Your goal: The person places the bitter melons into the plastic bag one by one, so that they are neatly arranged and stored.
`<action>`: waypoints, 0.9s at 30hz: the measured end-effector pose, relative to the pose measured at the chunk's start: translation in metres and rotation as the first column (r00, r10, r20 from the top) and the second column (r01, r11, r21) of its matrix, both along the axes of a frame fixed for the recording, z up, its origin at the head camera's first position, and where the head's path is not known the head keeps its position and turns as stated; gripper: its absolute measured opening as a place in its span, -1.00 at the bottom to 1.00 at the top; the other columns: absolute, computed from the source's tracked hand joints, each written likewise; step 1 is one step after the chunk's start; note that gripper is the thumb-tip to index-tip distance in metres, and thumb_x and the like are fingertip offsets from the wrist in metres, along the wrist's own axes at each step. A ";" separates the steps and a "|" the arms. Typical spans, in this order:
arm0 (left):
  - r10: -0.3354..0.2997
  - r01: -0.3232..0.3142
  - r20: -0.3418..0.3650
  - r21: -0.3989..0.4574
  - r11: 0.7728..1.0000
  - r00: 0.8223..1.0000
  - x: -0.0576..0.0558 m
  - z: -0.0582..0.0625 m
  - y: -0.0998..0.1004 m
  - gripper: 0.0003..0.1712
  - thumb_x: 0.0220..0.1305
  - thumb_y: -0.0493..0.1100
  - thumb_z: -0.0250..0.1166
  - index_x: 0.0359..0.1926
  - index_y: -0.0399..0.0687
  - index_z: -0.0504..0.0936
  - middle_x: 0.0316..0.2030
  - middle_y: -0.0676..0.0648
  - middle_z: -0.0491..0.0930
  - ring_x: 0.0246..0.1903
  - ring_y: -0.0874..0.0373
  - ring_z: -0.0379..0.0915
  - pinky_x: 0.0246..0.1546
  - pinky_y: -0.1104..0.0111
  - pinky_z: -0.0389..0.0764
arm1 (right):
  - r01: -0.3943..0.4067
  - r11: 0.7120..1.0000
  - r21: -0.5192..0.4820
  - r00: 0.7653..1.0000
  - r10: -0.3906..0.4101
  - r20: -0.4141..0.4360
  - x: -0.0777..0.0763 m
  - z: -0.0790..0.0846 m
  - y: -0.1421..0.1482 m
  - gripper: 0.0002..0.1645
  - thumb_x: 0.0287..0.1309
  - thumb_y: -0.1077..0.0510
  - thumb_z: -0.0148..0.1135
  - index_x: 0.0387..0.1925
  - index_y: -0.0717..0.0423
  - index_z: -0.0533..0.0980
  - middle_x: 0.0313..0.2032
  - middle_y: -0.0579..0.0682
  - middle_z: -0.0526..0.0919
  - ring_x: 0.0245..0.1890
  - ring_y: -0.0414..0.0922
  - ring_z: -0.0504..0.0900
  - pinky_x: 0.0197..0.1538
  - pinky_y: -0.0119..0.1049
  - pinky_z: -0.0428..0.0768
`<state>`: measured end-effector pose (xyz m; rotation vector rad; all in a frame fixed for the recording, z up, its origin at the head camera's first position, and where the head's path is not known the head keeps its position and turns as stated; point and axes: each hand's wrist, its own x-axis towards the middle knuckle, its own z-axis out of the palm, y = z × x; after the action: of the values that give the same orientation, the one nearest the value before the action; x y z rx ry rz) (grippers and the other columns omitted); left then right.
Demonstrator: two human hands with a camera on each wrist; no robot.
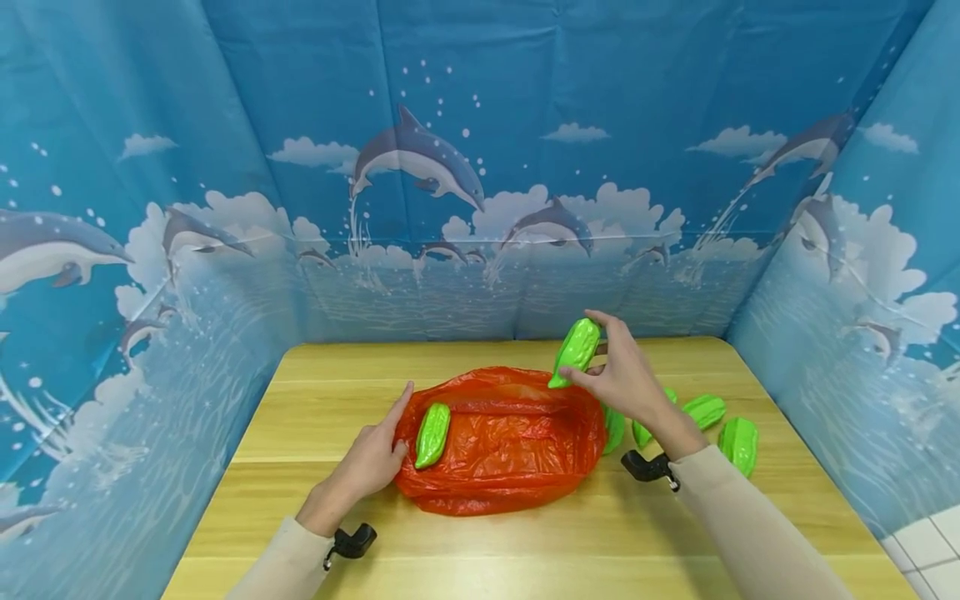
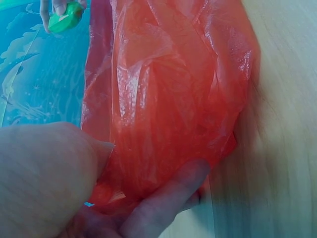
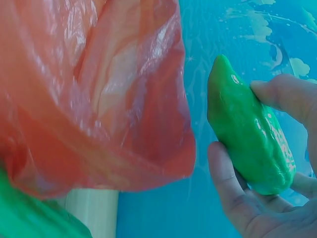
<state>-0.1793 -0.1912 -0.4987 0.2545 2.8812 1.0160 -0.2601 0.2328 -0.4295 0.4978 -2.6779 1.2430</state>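
Note:
A red plastic bag point(image 1: 495, 493) lies with its mouth wide on the table. Inside, near its left side, is a glossy green bitter melon point(image 1: 432, 435). My left hand point(image 1: 372, 457) grips the bag's left rim; in the left wrist view its fingers point(image 2: 173, 196) lie against the red film. Above the bag's far right rim, my right hand point(image 1: 626, 375) holds another bitter melon point(image 1: 577, 350) between thumb and fingers, its pointed end down and to the left. The right wrist view shows this held melon point(image 3: 250, 131) beside the bag, apart from it.
Several more green melons point(image 1: 738, 446) lie on the wooden table point(image 1: 480, 562) right of the bag, some partly hidden by my right hand and the bag. A blue dolphin-print curtain point(image 1: 465, 292) stands along the back and both sides.

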 end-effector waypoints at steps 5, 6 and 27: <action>-0.010 0.010 0.002 -0.006 1.000 1.000 -0.001 -0.002 0.002 0.18 0.64 -0.41 0.28 0.95 0.36 -0.14 -0.66 -0.01 0.46 -0.71 0.17 0.34 -0.59 0.37 0.43 | -0.012 1.000 0.007 1.000 0.012 0.018 0.006 -0.004 -0.006 0.27 0.43 -0.01 0.70 0.86 0.10 0.09 0.62 0.39 0.33 0.25 0.27 0.74 -0.03 -0.27 0.90; -0.012 0.012 -0.001 -0.009 1.000 1.000 -0.002 -0.003 0.003 0.18 0.64 -0.41 0.28 0.95 0.36 -0.14 -0.66 -0.01 0.46 -0.71 0.17 0.34 -0.59 0.37 0.43 | -0.016 1.000 0.007 1.000 0.016 0.021 0.007 -0.004 -0.007 0.28 0.43 -0.01 0.70 0.86 0.10 0.09 0.61 0.39 0.34 0.24 0.27 0.74 -0.03 -0.27 0.90; -0.001 0.001 0.034 -0.015 1.000 0.999 -0.004 0.003 0.000 0.19 0.65 -0.39 0.28 0.95 0.41 -0.17 -0.65 -0.03 0.48 -0.70 0.15 0.37 -0.58 0.35 0.46 | -0.118 0.992 0.045 0.992 0.116 0.052 0.014 -0.007 -0.045 0.27 0.41 0.00 0.71 0.84 0.13 0.10 0.56 0.32 0.43 0.24 0.22 0.75 0.08 -0.09 0.87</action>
<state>-0.1832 -0.1910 -0.4953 0.2359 2.8572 0.9886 -0.2459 0.1881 -0.4368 0.6479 -2.7613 1.2381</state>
